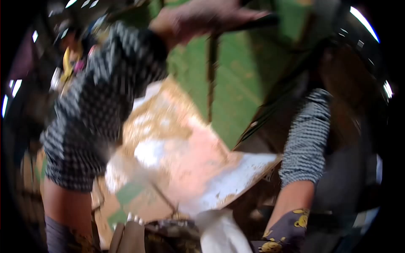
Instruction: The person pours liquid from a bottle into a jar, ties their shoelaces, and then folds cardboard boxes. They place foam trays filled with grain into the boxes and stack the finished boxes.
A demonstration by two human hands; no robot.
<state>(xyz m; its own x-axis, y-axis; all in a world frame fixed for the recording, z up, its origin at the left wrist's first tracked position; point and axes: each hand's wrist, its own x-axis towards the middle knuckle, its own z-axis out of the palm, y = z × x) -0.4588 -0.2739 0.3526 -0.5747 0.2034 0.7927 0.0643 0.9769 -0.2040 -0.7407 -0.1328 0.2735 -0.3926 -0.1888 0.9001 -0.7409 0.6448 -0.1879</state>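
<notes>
My left hand (206,19) reaches across the top of the head view, smeared by motion. A dark strip (257,23) lies at its fingertips; whether the fingers grip it cannot be made out. Beneath that hand are green panels (236,80) with a dark gap between them. My right arm, in a checked sleeve (306,135), stretches into deep shadow at the right, where the hand itself is lost in the dark. Between the arms lies a pale board or sheet (240,177), strewn with tan, crumb-like material (164,122) and lit brightly in white and pink.
Another person (71,55) in yellow and dark clothing is at the upper left. Tan and green blocks or boards (135,196) lie near my body. White cloth (223,232) hangs at the bottom centre. Dark, blurred structures stand along the right side.
</notes>
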